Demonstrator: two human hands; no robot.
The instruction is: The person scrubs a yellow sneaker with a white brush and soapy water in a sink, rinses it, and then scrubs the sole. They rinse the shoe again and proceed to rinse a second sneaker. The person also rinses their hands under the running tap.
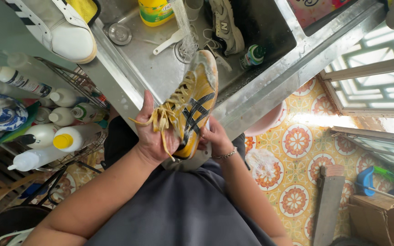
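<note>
Holding a yellow shoe (pixel 196 102) with black stripes, both hands are closed on it over the near edge of the metal sink (pixel 270 82). The left hand (pixel 153 134) wraps its laces side. The right hand (pixel 215 136) grips its heel end. Its toe points far, under running water (pixel 182 23). A grey shoe (pixel 226 25) lies in the sink. Bottles (pixel 64 136) sit on the left.

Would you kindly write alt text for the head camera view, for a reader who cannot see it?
Two bare hands, left hand and right hand, hold a wet yellow sneaker with black stripes over a steel sink. Another shoe lies in the sink; squeeze bottles fill a wire rack at left.
</note>
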